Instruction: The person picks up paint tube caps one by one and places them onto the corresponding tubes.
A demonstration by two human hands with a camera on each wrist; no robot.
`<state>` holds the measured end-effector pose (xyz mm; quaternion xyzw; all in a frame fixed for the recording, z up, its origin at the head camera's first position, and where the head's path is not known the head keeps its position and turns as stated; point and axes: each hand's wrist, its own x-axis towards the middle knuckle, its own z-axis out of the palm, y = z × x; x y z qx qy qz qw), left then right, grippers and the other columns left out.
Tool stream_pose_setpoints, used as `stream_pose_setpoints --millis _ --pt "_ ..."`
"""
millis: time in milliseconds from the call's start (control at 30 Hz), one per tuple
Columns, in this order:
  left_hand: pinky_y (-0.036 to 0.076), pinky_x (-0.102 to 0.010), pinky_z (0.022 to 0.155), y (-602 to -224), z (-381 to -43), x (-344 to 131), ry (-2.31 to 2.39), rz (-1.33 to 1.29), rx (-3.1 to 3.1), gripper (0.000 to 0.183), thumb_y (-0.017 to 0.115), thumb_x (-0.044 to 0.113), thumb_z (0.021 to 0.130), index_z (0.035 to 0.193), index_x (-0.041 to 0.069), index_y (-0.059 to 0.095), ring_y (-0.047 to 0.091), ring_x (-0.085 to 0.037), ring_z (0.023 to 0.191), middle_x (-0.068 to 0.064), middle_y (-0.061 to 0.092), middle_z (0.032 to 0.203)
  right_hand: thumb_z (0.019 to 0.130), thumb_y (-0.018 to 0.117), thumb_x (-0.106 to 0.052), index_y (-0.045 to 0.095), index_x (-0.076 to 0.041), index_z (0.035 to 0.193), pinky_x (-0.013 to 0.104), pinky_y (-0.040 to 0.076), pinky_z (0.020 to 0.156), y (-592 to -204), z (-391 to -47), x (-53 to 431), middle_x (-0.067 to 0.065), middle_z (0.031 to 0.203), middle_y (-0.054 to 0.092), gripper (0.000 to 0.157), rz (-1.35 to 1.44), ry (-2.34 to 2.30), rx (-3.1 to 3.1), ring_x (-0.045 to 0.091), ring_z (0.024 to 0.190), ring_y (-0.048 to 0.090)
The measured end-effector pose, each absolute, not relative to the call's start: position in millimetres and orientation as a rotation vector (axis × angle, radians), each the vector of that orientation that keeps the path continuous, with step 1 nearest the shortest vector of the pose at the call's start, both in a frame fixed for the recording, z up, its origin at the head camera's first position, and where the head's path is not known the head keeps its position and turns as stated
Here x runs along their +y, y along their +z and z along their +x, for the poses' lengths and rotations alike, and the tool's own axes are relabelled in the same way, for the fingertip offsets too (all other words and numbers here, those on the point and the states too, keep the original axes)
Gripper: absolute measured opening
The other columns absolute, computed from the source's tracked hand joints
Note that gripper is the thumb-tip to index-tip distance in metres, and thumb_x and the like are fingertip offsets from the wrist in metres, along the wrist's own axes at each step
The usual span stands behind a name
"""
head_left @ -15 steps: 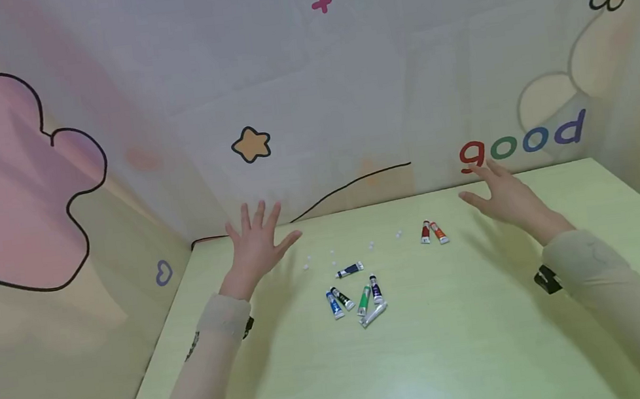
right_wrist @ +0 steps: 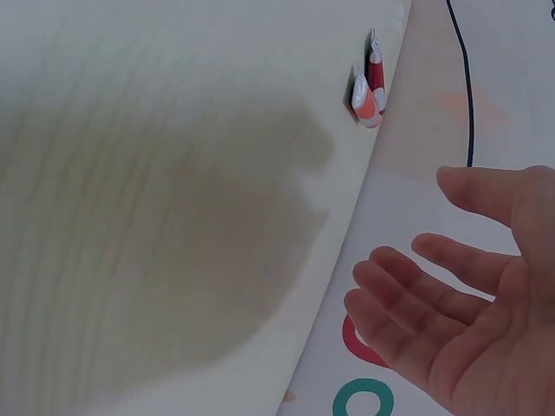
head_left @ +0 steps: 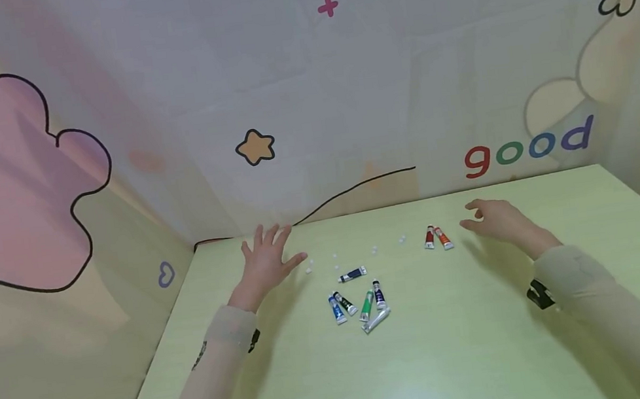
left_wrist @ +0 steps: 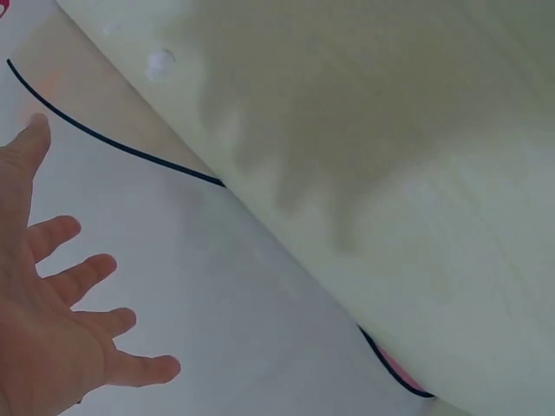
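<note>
My left hand (head_left: 266, 265) hovers over the back left of the table with its fingers spread, holding nothing. Over the back right is my right hand (head_left: 494, 219), empty, its fingers loosely bent. Closest to the right hand lie an orange paint tube (head_left: 443, 238) and a red paint tube (head_left: 429, 237), side by side. Near the middle are a dark blue tube (head_left: 352, 274), a blue tube (head_left: 337, 309), a black-labelled tube (head_left: 345, 303), a green tube (head_left: 366, 306), a purple tube (head_left: 379, 294) and a silver tube (head_left: 376, 320). The left wrist view shows the left palm (left_wrist: 52, 347) with fingers apart.
Several small white bits (head_left: 402, 239) are scattered in a loose row across the back of the pale green table (head_left: 433, 358). Behind it hangs a printed cloth (head_left: 308, 95) with a star and the word "good". Cloth also borders the left and right sides.
Both hands have come lower toward the table. The right hand's fingers have bent from a straighter spread. The head view has shifted slightly; the tubes lie as before.
</note>
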<state>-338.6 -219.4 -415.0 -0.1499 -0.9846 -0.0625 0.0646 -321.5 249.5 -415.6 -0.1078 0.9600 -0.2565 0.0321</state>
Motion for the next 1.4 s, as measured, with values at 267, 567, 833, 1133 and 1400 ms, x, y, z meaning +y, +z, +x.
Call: stream_pose_setpoints --millis 267,567,833,1133,1400 --pt "0.015 -0.076 0.109 -431.2 -334.5 -224.5 -0.274 -0.463 -3.034 0.076 0.064 0.053 0.095 0.155 0.013 0.039 0.015 -0.045 0.150 -0.018 0.035 0.158 0.098 0.063 -0.024 0.051 0.017 0.130 0.051 0.052 0.081 -424.5 -326.3 239.4 0.029 0.105 0.064 0.053 -0.328 -0.781 2.927 0.038 0.091 0.061" --pt "0.022 -0.073 0.108 -441.0 -334.3 -226.1 -0.362 -0.454 -3.094 0.074 0.068 0.047 0.095 0.154 0.011 0.041 0.026 -0.045 0.146 -0.020 0.035 0.158 0.097 0.064 -0.022 0.053 0.018 0.126 0.055 0.049 0.091 -428.0 -324.4 226.1 0.034 0.118 0.062 0.051 -0.317 -0.776 2.870 0.044 0.104 0.060" --pt "0.029 -0.071 0.106 -449.6 -336.3 -228.3 -0.315 -0.450 -3.114 0.074 0.069 0.046 0.094 0.153 0.011 0.043 0.034 -0.044 0.142 -0.019 0.040 0.155 0.096 0.066 -0.022 0.055 0.018 0.122 0.055 0.048 0.093 -434.5 -329.6 218.6 0.034 0.122 0.060 0.049 -0.293 -0.776 2.859 0.042 0.102 0.059" --pt "0.037 -0.065 0.104 -455.3 -337.5 -220.4 -0.340 -0.468 -3.148 0.070 0.073 0.042 0.092 0.149 0.011 0.048 0.044 -0.042 0.135 -0.018 0.049 0.149 0.090 0.073 -0.020 0.059 0.017 0.115 0.052 0.048 0.090 -444.0 -341.3 211.1 0.029 0.112 0.064 0.047 -0.302 -0.722 2.895 0.036 0.093 0.058" --pt "0.048 -0.047 0.101 -457.1 -334.2 -212.7 -0.445 -0.526 -3.131 0.042 0.072 0.027 0.095 0.125 0.000 0.067 0.061 -0.033 0.118 -0.016 0.066 0.125 0.089 0.074 -0.019 0.062 0.012 0.106 0.042 0.049 0.077 -442.9 -343.8 204.4 0.017 0.092 0.064 0.038 -0.243 -0.767 2.884 0.029 0.082 0.054"
